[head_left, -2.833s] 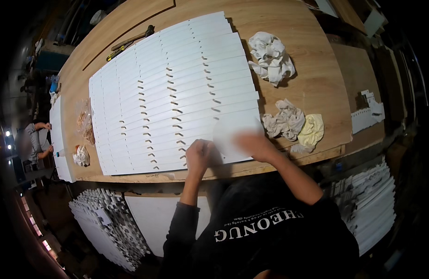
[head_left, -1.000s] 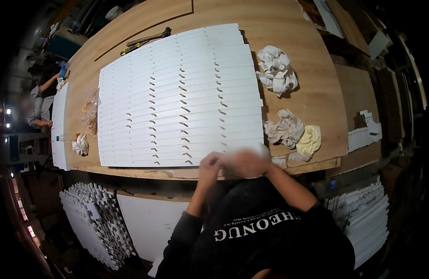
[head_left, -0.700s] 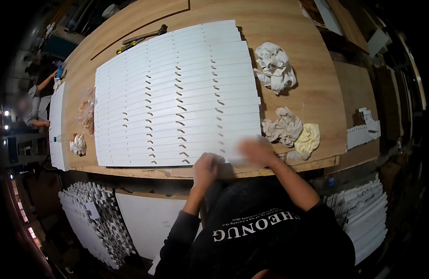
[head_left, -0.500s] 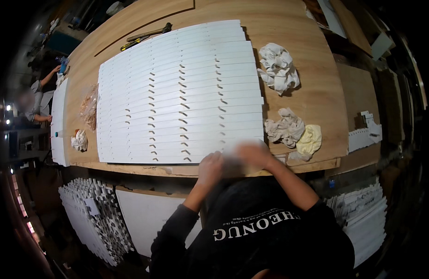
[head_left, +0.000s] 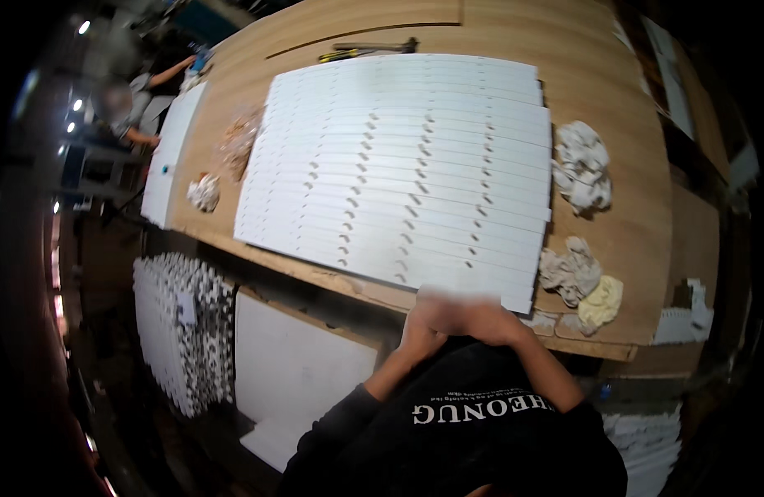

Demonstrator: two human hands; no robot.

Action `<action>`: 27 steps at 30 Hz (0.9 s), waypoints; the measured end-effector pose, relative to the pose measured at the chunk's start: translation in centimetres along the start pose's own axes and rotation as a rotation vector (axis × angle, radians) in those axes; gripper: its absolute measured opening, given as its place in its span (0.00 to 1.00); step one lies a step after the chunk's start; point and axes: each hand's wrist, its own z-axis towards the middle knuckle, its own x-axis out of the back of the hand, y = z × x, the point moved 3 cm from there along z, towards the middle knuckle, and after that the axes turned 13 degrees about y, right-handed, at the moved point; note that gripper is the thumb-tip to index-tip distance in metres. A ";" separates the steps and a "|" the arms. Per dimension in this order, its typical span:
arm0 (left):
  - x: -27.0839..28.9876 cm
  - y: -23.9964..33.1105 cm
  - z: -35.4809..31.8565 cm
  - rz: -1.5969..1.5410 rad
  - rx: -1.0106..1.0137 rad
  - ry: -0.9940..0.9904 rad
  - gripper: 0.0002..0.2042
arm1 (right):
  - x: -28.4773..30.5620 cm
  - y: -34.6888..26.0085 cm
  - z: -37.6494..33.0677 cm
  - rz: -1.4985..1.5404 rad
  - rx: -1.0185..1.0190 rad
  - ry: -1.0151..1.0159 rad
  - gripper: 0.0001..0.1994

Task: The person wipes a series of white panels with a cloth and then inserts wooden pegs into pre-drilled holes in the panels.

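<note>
My left hand [head_left: 430, 321] and my right hand [head_left: 491, 323] meet at the near edge of the wooden table, close in front of my body. Blur covers their fingers, so whether anything is between them cannot be made out. Just beyond them lie many long white boards [head_left: 315, 240], side by side in one broad sheet. Short tan wooden dowels [head_left: 411, 211] stick up from the boards in several rows. Other rows on the boards show only small dark holes. Both forearms come up from the lower edge in dark sleeves.
A hammer [head_left: 398, 45] and a yellow-black tool [head_left: 339, 55] lie beyond the boards. Crumpled cloths [head_left: 582, 166] sit right, a plastic bag of dowels [head_left: 239, 141] left. Stacked white boards [head_left: 183, 340] stand below the table [head_left: 481, 37]. Another person [head_left: 142, 103] works at far left.
The view has swung, so the table appears shifted right and tilted. My right hand has come in against my left; before, the two were slightly apart at the boards' near edge.
</note>
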 end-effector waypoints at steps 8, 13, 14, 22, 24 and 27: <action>17.6 -14.5 3.8 -0.230 0.402 0.762 0.06 | -4.4 -0.4 6.6 0.343 0.337 0.027 0.11; 22.2 -23.4 7.9 -0.258 0.455 0.753 0.07 | -7.4 -5.3 10.5 1.032 -0.172 -0.216 0.11; 22.1 -24.2 9.9 -0.230 0.422 0.710 0.07 | -8.4 -6.0 11.7 1.142 -0.223 -0.188 0.12; 22.8 -26.7 19.7 0.210 0.039 0.292 0.04 | -14.5 -9.7 21.0 1.460 -0.364 0.118 0.12; 24.4 -24.1 20.1 0.372 -0.117 0.127 0.04 | -15.3 -10.4 21.9 1.461 -0.336 0.225 0.11; 24.7 -23.4 20.7 0.466 -0.302 -0.068 0.02 | -17.0 -10.4 23.3 1.403 -0.315 0.317 0.10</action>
